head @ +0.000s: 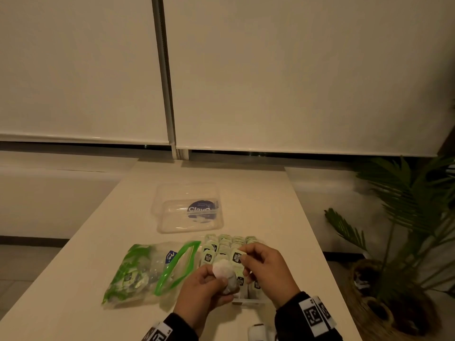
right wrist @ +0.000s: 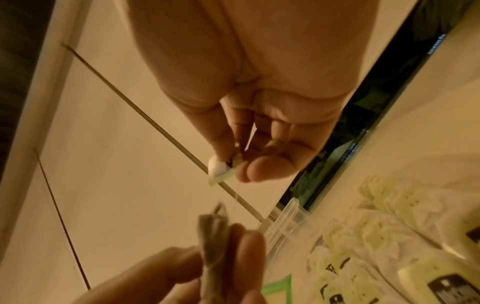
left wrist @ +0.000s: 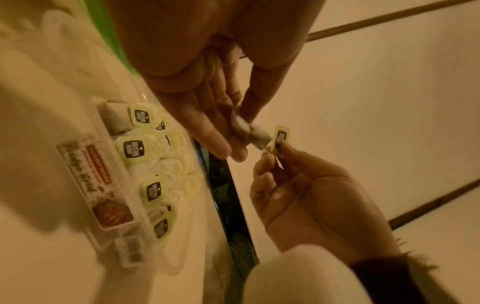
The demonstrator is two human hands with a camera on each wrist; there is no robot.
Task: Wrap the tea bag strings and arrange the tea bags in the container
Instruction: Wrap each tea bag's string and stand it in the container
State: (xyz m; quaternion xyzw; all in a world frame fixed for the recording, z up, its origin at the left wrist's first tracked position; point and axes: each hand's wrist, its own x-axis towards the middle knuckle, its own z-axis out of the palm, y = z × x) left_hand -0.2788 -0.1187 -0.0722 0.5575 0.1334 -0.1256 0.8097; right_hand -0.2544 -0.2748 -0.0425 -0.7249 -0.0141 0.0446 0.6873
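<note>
Container (head: 247, 301) mostly filled with wrapped bags; left hand (head: 205, 286) gripped one tea bag (head: 225, 271), right hand (head: 266, 269) pinching its tag (head: 236, 256); zip bag (head: 145, 269) held more.

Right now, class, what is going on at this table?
A person is wrapping a tea bag's string. The left hand holds the tea bag, while the right hand pinches its paper tag. Just behind the hands, a clear container already holds rows of wrapped tea bags. A zip bag with more lies to the left.
</note>
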